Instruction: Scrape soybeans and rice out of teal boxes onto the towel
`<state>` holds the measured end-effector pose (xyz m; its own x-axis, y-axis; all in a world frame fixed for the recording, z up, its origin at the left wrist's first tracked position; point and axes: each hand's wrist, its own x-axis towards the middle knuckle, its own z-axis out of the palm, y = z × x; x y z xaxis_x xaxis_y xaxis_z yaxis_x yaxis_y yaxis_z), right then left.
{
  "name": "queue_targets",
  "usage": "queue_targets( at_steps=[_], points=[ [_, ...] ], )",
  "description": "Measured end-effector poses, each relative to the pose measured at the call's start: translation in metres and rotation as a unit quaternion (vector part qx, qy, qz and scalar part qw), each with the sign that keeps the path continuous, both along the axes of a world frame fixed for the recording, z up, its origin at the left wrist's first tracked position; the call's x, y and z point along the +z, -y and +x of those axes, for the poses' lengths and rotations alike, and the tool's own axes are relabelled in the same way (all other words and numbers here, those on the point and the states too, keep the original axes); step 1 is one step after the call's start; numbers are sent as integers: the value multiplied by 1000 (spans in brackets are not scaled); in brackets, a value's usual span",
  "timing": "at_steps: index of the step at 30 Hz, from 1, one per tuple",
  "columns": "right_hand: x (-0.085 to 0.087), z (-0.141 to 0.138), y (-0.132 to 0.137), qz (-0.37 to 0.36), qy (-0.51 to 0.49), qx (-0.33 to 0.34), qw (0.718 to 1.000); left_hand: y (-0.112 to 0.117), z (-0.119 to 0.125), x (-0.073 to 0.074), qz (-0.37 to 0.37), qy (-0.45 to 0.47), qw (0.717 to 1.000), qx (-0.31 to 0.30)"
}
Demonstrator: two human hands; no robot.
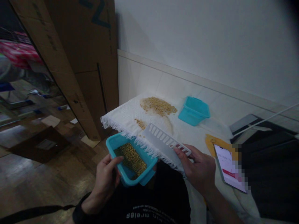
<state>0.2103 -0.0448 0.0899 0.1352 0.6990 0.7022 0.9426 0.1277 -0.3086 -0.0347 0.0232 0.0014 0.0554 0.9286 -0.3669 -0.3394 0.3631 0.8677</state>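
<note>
My left hand (105, 180) grips the near rim of a teal plastic tub (142, 179) partly filled with yellow beans (132, 158), held just below the fringed edge of a white cloth (121, 116). My right hand (199, 169) holds a white slotted plastic scraper (162, 140) that lies flat on the cloth, its far end by a small clump of beans (140, 123). A larger pile of beans (157, 105) lies further back on the cloth.
A second teal tub (195, 110) sits on the cloth at the back right. A phone (230, 169) with a lit screen lies to the right of my right hand, over a yellow object (210, 142). Tall cardboard panels (81, 62) stand at left; wooden floor below.
</note>
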Motion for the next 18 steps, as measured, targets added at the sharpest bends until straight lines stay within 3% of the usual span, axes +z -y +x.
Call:
queue_targets(
  at_steps=[10,18],
  points=[
    [-7,0,18,-30,0,-17,999,-1,0,-2,9,6,1000,0],
    [-7,-2,18,-36,-20,-16,999,0,-1,-1,5,-1,1000,-1]
  ],
)
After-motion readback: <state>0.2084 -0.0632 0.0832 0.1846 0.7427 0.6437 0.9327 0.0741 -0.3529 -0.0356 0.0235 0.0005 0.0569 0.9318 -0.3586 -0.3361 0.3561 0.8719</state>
